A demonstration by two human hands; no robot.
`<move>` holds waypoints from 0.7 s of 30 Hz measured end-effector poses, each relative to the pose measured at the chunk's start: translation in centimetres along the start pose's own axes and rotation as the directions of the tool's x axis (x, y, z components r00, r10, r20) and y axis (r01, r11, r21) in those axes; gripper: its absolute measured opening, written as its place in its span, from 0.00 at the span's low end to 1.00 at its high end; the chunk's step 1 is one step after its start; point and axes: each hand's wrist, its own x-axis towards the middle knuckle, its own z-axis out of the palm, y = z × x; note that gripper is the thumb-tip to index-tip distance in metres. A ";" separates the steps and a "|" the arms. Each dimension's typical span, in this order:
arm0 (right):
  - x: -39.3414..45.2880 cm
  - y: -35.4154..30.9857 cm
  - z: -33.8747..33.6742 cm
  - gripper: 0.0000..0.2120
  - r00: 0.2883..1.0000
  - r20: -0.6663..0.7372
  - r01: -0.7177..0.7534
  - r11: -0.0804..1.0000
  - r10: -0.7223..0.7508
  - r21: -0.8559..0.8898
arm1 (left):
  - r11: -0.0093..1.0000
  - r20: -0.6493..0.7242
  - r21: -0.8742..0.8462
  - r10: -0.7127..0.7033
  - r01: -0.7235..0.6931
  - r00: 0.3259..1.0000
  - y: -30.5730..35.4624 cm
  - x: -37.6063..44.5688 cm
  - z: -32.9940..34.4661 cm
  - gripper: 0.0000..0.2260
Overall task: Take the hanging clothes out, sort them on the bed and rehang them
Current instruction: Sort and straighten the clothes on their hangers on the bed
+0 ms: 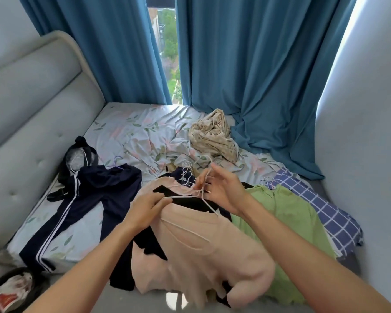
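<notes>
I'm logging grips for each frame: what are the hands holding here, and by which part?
Both hold the white hanger in the pink top: left hand grips its left arm, right hand pinches its neck.

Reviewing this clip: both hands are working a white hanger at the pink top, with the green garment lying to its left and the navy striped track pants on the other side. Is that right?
Not quite. The head view shows the green garment lying to the right of the pink top, not the left. The rest holds: the left hand and right hand are at the white hanger, and the navy striped track pants lie on the other side, at left.
</notes>
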 end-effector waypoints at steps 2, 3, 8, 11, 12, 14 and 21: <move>0.5 1.1 -2.8 0.23 0.991 -0.090 -0.125 0.942 0.101 -0.313 | 0.995 -0.039 0.059 -0.075 0.077 0.996 -0.8 -0.4 0.3 0.24; 0.6 1.8 -3.9 0.23 0.988 -0.101 -0.148 0.878 0.114 -0.455 | 0.990 -0.064 0.100 -0.098 0.104 0.993 -1.0 -0.7 0.5 0.25; 1.3 6.0 -8.7 0.21 0.994 -0.102 -0.106 0.318 0.030 -0.942 | 0.943 -0.108 0.255 -0.190 0.212 0.976 -0.7 -0.7 2.6 0.26; 2.2 8.1 -10.4 0.17 0.989 -0.148 -0.143 0.224 -0.004 -0.964 | 0.926 -0.092 0.247 -0.271 0.286 0.958 -1.7 -0.4 4.0 0.26; 2.8 8.9 -10.9 0.16 0.989 -0.147 -0.142 0.224 -0.007 -0.964 | 0.923 -0.083 0.236 -0.292 0.303 0.953 -2.1 -0.3 4.4 0.25; 4.0 10.0 -11.5 0.15 0.986 -0.165 -0.156 0.231 -0.020 -0.960 | 0.914 -0.066 0.237 -0.324 0.330 0.944 -3.1 0.5 4.8 0.25; 10.8 13.5 -14.1 0.15 0.947 -0.315 -0.287 0.283 -0.059 -0.915 | 0.920 0.017 0.220 -0.337 0.325 0.941 -10.6 7.2 7.6 0.24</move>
